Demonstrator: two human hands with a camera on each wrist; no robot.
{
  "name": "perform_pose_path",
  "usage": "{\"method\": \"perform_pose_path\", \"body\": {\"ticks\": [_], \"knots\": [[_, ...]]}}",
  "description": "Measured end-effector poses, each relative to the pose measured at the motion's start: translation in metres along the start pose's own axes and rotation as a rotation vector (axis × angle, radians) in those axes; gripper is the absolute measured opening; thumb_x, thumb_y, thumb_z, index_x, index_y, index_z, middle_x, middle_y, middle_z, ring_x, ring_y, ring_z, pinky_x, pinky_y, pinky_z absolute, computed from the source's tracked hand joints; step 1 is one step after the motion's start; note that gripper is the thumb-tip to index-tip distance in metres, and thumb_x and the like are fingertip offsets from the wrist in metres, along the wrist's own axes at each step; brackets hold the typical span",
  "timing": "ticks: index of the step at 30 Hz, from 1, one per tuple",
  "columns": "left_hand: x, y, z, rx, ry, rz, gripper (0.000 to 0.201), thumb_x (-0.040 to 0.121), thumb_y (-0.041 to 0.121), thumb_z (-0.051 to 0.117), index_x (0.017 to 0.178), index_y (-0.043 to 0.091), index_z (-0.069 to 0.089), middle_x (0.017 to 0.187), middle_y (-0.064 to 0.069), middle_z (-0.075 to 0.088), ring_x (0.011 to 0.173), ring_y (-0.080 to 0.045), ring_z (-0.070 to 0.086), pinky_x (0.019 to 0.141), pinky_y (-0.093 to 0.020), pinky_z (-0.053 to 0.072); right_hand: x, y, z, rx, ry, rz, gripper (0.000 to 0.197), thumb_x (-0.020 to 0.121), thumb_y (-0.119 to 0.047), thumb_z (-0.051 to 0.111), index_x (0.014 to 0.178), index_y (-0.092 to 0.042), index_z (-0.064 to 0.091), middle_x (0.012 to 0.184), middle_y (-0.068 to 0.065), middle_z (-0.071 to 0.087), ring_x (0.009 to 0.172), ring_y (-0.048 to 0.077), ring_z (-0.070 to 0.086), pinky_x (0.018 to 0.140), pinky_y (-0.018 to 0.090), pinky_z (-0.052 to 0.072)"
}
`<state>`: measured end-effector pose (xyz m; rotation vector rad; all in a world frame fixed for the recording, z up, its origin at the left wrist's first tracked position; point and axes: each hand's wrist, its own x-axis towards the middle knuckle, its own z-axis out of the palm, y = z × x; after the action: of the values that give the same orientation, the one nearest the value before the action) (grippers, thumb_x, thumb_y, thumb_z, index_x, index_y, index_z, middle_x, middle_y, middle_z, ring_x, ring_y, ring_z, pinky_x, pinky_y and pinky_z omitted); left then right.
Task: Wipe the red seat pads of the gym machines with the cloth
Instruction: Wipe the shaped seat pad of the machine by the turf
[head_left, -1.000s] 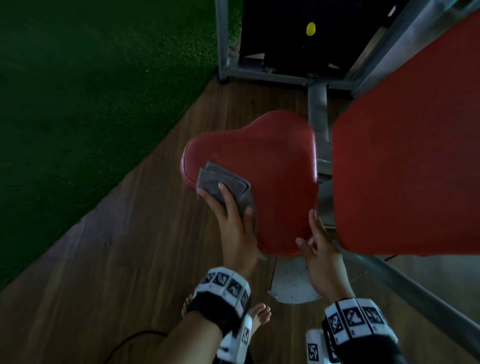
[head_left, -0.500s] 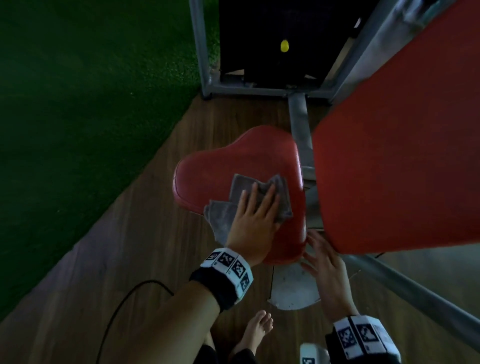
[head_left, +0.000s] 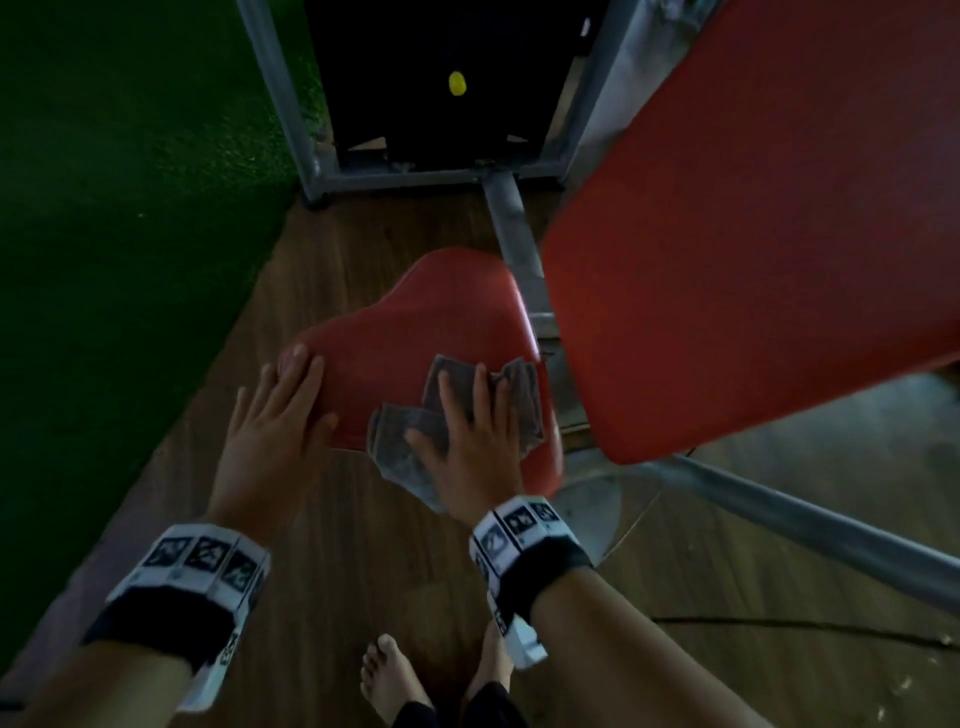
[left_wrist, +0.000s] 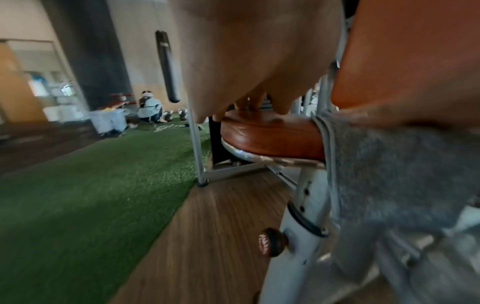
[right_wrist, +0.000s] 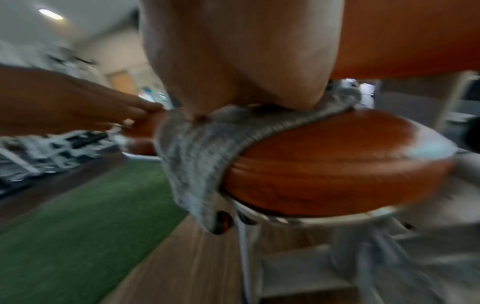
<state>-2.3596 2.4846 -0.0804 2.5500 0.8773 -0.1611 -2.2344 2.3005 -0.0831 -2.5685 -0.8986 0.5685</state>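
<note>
1. The red seat pad sits low on its white post, over the wood floor; its near edge is toward the person, and the larger red back pad slopes above it on the right.
2. The grey cloth lies crumpled on the near right part of the seat pad; one fold hangs over the near edge, as the right wrist view shows.
3. The right hand lies flat on top of the cloth, pressing it onto the pad; its fingers are straight and spread, released rather than clenched, and do not curl round the fabric.
4. The left hand rests on the left near corner of the seat pad, well apart from the cloth; its fingers are stretched out flat over the rim, grasping nothing.
5. Both wrists carry black bands with white marker tags; two bare feet stand on the wood floor below the hands.
6. Green turf lies left of the wood strip; the grey machine frame stands at its edge, with a dark weight stack bearing a yellow knob behind the seat.
7. In the left wrist view a round dark adjusting knob sticks out of the post below the seat; far off, a person crouches on the turf beside white bins; a black punch bag hangs near them.
</note>
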Motion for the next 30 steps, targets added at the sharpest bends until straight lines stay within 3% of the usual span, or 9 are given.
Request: {"method": "perform_pose_path", "body": {"ticks": [6,8,10,12,17,20,23,27,30], "knots": [[0.002,0.001,-0.003,-0.02,-0.123,-0.052,0.068,0.1,0.052,0.03,0.155,0.037,-0.007,0.158,0.02,-0.021,0.15,-0.021,-0.016,0.119,-0.051,-0.007,-0.004,0.039,0.002,-0.145,0.029,0.18,0.079,0.085,-0.079,0.013,0.15,-0.043,-0.013,0.16,-0.003,-0.024,0.146,0.027,-0.026,0.12,0.05,-0.004],[0.002,0.0,-0.003,-0.045,-0.144,-0.04,0.068,0.1,0.052,0.03,0.154,0.038,-0.009,0.156,0.022,-0.024,0.149,-0.02,-0.017,0.119,-0.052,-0.007,-0.015,0.051,0.002,-0.057,0.055,0.284,0.08,0.085,-0.078,0.016,0.151,-0.041,-0.011,0.162,-0.001,-0.016,0.149,0.032,-0.008,0.119,0.053,0.015],[0.001,-0.002,-0.001,-0.071,-0.147,-0.022,0.068,0.1,0.051,0.03,0.154,0.04,-0.01,0.155,0.024,-0.025,0.15,-0.02,-0.017,0.119,-0.054,-0.007,-0.029,0.056,0.006,0.123,0.135,0.367,0.08,0.086,-0.075,0.025,0.151,-0.042,-0.008,0.162,0.002,0.001,0.144,0.033,0.021,0.111,0.052,0.031],[0.001,-0.003,0.0,-0.093,-0.138,-0.012,0.068,0.1,0.051,0.029,0.154,0.04,-0.01,0.155,0.024,-0.025,0.15,-0.02,-0.016,0.118,-0.055,-0.006,-0.041,0.054,0.015,0.346,0.26,0.432,0.081,0.087,-0.07,0.034,0.152,-0.043,-0.005,0.155,0.009,0.02,0.134,0.031,0.037,0.108,0.045,0.037],[-0.001,-0.002,0.003,-0.146,-0.1,-0.001,0.068,0.1,0.05,0.03,0.154,0.041,-0.009,0.157,0.023,-0.022,0.15,-0.019,-0.015,0.119,-0.055,-0.004,-0.057,0.024,0.038,0.797,0.405,0.653,0.078,0.096,-0.044,0.047,0.154,-0.031,-0.004,0.156,0.007,0.014,0.142,0.025,0.027,0.108,0.028,0.03],[-0.004,-0.004,0.002,-0.173,-0.073,0.029,0.069,0.099,0.048,0.033,0.153,0.042,-0.01,0.158,0.022,-0.019,0.15,-0.02,-0.012,0.119,-0.057,0.008,-0.061,0.015,0.046,0.779,0.441,0.657,0.082,0.097,-0.038,0.047,0.154,-0.021,-0.009,0.16,0.009,0.005,0.147,0.025,0.017,0.116,0.034,0.025],[-0.004,-0.006,0.003,-0.186,-0.065,0.045,0.071,0.099,0.046,0.036,0.153,0.042,-0.01,0.158,0.023,-0.019,0.15,-0.019,-0.012,0.115,-0.061,0.016,-0.049,0.032,0.041,0.786,0.434,0.649,0.079,0.098,-0.037,0.048,0.155,-0.019,-0.003,0.157,0.012,0.012,0.143,0.027,0.024,0.117,0.04,0.027],[-0.003,-0.007,0.007,-0.182,-0.064,0.032,0.072,0.1,0.045,0.037,0.152,0.043,-0.012,0.158,0.025,-0.021,0.149,-0.016,-0.015,0.113,-0.063,0.017,-0.031,0.061,0.024,0.772,0.409,0.643,0.064,0.1,-0.039,0.044,0.154,-0.019,0.017,0.146,0.005,0.039,0.133,0.02,0.042,0.104,0.028,0.038],[-0.004,-0.006,0.009,-0.21,-0.05,0.051,0.071,0.1,0.044,0.036,0.152,0.042,-0.012,0.157,0.025,-0.022,0.149,-0.017,-0.015,0.114,-0.063,0.018,-0.034,0.055,0.025,0.755,0.449,0.625,0.064,0.1,-0.037,0.045,0.154,-0.017,0.017,0.15,0.004,0.034,0.137,0.018,0.036,0.107,0.024,0.032]]}}
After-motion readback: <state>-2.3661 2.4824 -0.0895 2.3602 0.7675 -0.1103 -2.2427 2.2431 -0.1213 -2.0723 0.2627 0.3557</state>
